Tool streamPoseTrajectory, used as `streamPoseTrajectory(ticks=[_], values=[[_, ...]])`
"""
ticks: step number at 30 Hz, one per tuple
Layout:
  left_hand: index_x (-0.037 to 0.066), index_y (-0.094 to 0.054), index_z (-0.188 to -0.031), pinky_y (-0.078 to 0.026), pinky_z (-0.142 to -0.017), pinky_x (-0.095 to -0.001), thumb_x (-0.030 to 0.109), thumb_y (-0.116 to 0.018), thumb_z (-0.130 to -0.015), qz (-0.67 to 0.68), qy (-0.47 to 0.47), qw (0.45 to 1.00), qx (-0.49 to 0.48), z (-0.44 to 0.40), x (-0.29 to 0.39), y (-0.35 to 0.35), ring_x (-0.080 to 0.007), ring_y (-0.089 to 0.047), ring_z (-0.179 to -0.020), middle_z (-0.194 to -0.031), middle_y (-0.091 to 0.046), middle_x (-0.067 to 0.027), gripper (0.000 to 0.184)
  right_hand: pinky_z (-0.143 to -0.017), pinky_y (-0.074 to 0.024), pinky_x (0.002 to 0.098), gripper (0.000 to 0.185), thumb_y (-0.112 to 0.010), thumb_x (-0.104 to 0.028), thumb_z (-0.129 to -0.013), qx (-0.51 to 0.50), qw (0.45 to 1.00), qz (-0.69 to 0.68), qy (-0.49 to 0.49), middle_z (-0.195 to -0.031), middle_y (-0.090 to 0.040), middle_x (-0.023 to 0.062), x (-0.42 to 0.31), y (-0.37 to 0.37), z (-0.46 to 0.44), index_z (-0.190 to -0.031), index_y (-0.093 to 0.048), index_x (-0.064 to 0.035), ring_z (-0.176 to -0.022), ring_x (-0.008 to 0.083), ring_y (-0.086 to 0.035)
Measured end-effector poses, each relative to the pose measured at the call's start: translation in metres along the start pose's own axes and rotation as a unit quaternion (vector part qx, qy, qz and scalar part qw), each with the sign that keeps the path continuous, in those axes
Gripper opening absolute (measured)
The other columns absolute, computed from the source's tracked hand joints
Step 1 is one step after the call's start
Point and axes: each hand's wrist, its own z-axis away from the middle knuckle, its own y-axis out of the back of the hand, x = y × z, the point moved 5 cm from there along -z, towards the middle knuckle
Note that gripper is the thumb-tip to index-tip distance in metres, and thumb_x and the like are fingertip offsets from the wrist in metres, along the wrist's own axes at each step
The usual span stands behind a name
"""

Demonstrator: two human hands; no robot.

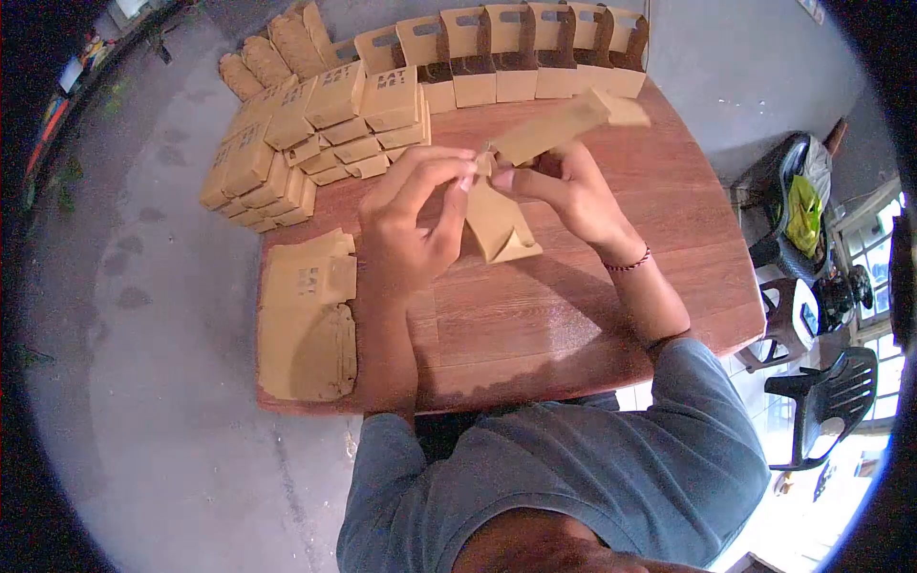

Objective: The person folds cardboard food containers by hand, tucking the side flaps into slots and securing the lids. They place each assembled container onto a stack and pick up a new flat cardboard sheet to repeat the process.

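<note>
Above the middle of the table, a partly folded brown cardboard box [497, 218] is held between my hands, tilted, with a long panel sticking out to the upper right and blurred at its end. My left hand [415, 205] pinches a small flap at the box's near-left edge, thumb against fingertips. On the other side, my right hand [581, 196] grips the box, its thumb on the card and its other fingers partly hidden behind the panel. Left of my left forearm lies a stack of flat cardboard blanks [304, 353], printed with dark lettering.
Stacked closed boxes marked "EAT ME!" [334, 95] fill the table's far left. A row of open handled cartons [516, 57] lines the back edge against the wall. Bumpy brown cartons [263, 62] stand at the back left. A black chair [831, 401] and a stool [778, 320] are to the right.
</note>
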Motion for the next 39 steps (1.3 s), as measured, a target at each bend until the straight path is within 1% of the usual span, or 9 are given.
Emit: streamPoseTrajectory(ticks=[3,12,24,27,31,34,36,37,39], values=[[0.004,-0.065,-0.092,-0.055,-0.072,-0.0345,-0.003,-0.062,-0.080,-0.012,-0.038,0.998,-0.041,0.001,0.001,0.004,-0.0256,-0.068,-0.083,-0.096,-0.067,-0.0093,0.014,-0.084,-0.0496,0.0290,0.019,-0.067,-0.007,-0.085,-0.029,0.998,-0.057,-0.026,-0.097,-0.069,0.0082,0.005,-0.002,0.001,-0.101,-0.065,0.0033,-0.093,0.0138,-0.063],[0.007,-0.067,-0.093,-0.054,-0.066,-0.0356,-0.001,-0.063,-0.078,-0.017,-0.054,0.995,-0.082,0.006,0.004,0.011,-0.0251,-0.068,-0.080,-0.097,-0.066,-0.0070,0.017,-0.084,-0.0482,0.0274,0.015,-0.063,-0.004,-0.085,-0.056,0.995,-0.069,-0.037,-0.096,-0.069,0.0062,0.001,-0.013,0.004,-0.099,-0.065,0.0026,-0.091,0.0127,-0.063],[0.007,-0.070,-0.091,-0.053,-0.078,-0.0341,-0.003,-0.070,-0.071,-0.026,-0.076,0.995,-0.057,0.010,0.010,0.015,-0.0248,-0.069,-0.086,-0.095,-0.070,-0.0095,0.023,-0.082,-0.0476,0.0260,0.018,-0.065,-0.006,-0.085,-0.045,0.996,-0.063,-0.055,-0.090,-0.069,0.0047,0.008,-0.008,0.004,-0.100,-0.068,0.0024,-0.088,0.0108,-0.062],[0.007,-0.070,-0.094,-0.056,-0.068,-0.0334,-0.002,-0.070,-0.071,-0.080,-0.132,0.987,-0.053,0.006,0.016,0.014,-0.0244,-0.069,-0.083,-0.093,-0.068,-0.0072,0.024,-0.081,-0.0490,0.0265,0.020,-0.068,-0.007,-0.085,-0.003,0.990,-0.134,-0.055,-0.091,-0.070,0.0060,0.000,-0.012,0.005,-0.102,-0.068,0.0038,-0.087,0.0120,-0.064],[0.006,-0.072,-0.095,-0.057,-0.073,-0.0342,0.000,-0.071,-0.071,-0.071,-0.130,0.988,-0.031,0.006,0.008,0.008,-0.0253,-0.069,-0.086,-0.093,-0.069,-0.0081,0.025,-0.081,-0.0507,0.0278,0.019,-0.070,-0.008,-0.085,0.034,0.990,-0.133,-0.042,-0.095,-0.070,0.0089,0.005,-0.007,0.004,-0.099,-0.067,0.0042,-0.090,0.0134,-0.065],[0.006,-0.073,-0.096,-0.056,-0.074,-0.0326,-0.002,-0.069,-0.075,-0.015,-0.052,0.998,-0.023,0.004,0.001,0.006,-0.0246,-0.070,-0.088,-0.095,-0.069,-0.0089,0.023,-0.081,-0.0512,0.0276,0.018,-0.071,-0.008,-0.085,0.042,0.993,-0.102,-0.029,-0.096,-0.070,0.0099,0.001,-0.008,0.005,-0.098,-0.066,0.0042,-0.091,0.0137,-0.065],[0.002,-0.070,-0.096,-0.056,-0.079,-0.0314,-0.004,-0.067,-0.082,0.043,0.080,0.996,-0.018,0.002,-0.008,0.006,-0.0217,-0.069,-0.092,-0.098,-0.069,-0.0095,0.016,-0.081,-0.0515,0.0273,0.018,-0.071,-0.008,-0.085,0.042,0.995,-0.088,-0.012,-0.096,-0.070,0.0100,-0.002,-0.011,0.007,-0.098,-0.065,0.0045,-0.090,0.0137,-0.066],[0.002,-0.070,-0.096,-0.056,-0.079,-0.0314,-0.004,-0.067,-0.082,0.043,0.080,0.996,-0.018,0.003,-0.009,0.004,-0.0217,-0.069,-0.092,-0.098,-0.069,-0.0095,0.016,-0.079,-0.0518,0.0269,0.020,-0.072,-0.008,-0.085,0.056,0.997,-0.054,-0.010,-0.096,-0.070,0.0102,-0.003,-0.013,0.008,-0.098,-0.065,0.0054,-0.090,0.0133,-0.066],[-0.001,-0.064,-0.105,-0.056,-0.084,-0.0295,-0.004,-0.065,-0.087,0.189,0.178,0.966,-0.002,0.009,-0.021,-0.001,-0.0185,-0.068,-0.096,-0.102,-0.068,-0.0100,0.018,-0.078,-0.0521,0.0264,0.022,-0.072,-0.008,-0.084,0.071,0.997,-0.021,-0.008,-0.095,-0.070,0.0104,-0.002,-0.014,0.010,-0.099,-0.064,0.0064,-0.089,0.0129,-0.066]])
